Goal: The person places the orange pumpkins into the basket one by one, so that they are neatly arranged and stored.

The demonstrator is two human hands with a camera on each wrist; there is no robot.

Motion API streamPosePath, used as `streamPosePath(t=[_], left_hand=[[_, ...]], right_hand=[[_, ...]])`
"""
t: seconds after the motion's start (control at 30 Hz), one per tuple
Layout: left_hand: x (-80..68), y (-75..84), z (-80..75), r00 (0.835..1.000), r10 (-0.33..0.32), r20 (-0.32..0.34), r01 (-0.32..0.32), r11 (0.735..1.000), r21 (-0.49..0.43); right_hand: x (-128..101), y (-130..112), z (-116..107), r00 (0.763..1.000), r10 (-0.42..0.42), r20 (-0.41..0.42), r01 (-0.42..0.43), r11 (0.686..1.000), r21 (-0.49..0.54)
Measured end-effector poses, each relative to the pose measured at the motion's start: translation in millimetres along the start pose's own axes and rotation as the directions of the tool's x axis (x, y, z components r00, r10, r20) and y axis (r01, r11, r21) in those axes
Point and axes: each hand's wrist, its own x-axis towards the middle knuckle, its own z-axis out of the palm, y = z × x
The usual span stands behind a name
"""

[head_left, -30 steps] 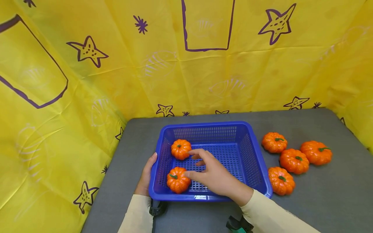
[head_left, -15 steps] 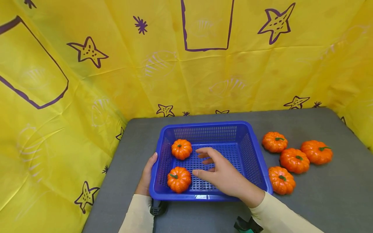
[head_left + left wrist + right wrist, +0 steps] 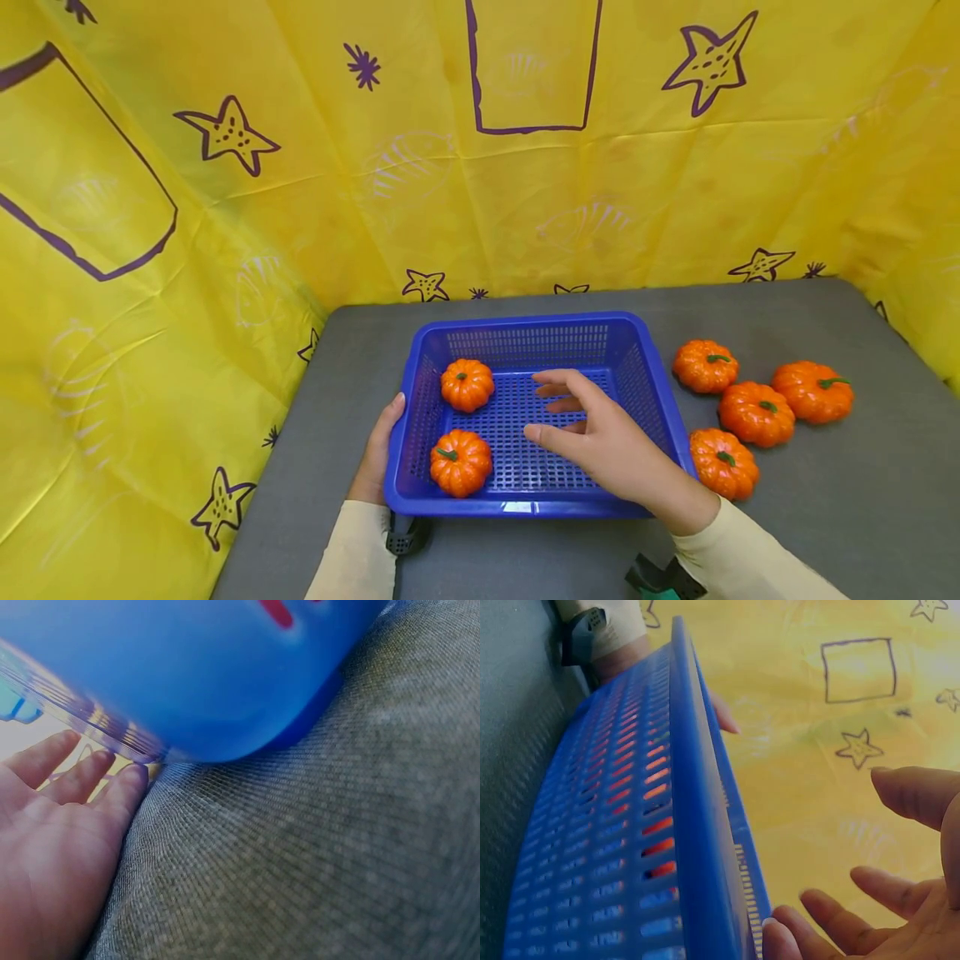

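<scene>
A blue plastic basket point(image 3: 536, 507) with slotted walls sits on the grey table. Two small orange pumpkins lie inside along its left side: a rear pumpkin point(image 3: 467, 385) and a front pumpkin point(image 3: 461, 463) with a green stem. My left hand point(image 3: 377, 454) holds the basket's left edge, thumb over the rim; the left wrist view shows its fingers point(image 3: 112, 787) against the outer wall. Over the middle of the basket, my right hand point(image 3: 607, 442) hovers with fingers spread and nothing between them. In the right wrist view its fingertips are above the rim.
Several more orange pumpkins point(image 3: 757, 414) are grouped on the table point(image 3: 847, 517) just right of the basket. A yellow patterned cloth point(image 3: 525, 208) walls off the back and both sides. Black wrist straps point(image 3: 405, 537) hang under the forearms.
My right hand has drawn back to the right, away from the two pumpkins in the basket. The left hand, basket and pumpkins stay where they were.
</scene>
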Motion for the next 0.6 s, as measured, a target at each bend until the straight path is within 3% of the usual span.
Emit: streamPosePath(t=[0.6], left_hand=[[-0.3,-0.8,0.5,1.0,-0.002,0.001,0.002,1.0,-0.016]], right_hand=[[-15,5,-34,0.994,-0.051,-0.096,0.05,0.999,-0.015]])
